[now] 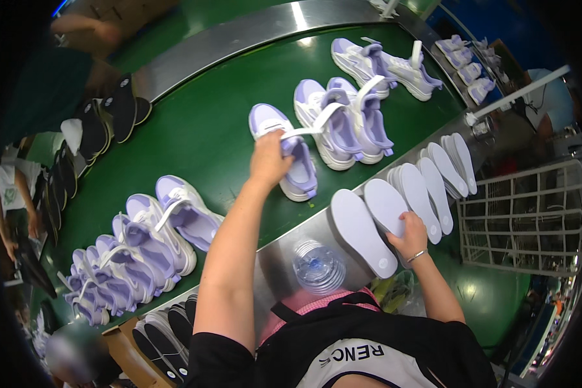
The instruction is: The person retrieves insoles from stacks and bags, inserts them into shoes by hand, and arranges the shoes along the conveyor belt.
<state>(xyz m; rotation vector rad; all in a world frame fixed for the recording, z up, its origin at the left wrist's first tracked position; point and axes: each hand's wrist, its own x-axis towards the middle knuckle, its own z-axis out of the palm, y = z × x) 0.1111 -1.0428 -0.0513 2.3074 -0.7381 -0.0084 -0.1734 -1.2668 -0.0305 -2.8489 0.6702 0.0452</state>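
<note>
Head camera view looks down on a lavender-and-white sneaker [290, 152] lying on the green conveyor belt [200, 123], near the belt's metal edge rail [284, 249]. The left hand [268, 160] is closed over the shoe's collar, fingers wrapped around the opening, beside a white paper strip [302, 131] that sticks out of it. The right hand [410, 234] rests on the rail, its fingers curled around the heel end of a white insole [387, 205], which it grips from below. Another white insole [362, 231] lies just beside it, and a row of further insoles [443, 171] leans along the rail to the right. A clear plastic bottle [318, 266] stands on the rail close to the person's body. More lavender sneakers [343, 119] lie farther along the belt, and a cluster of them [136, 249] lies to the left. Black insoles [165, 330] are stacked in a box at lower left.
</note>
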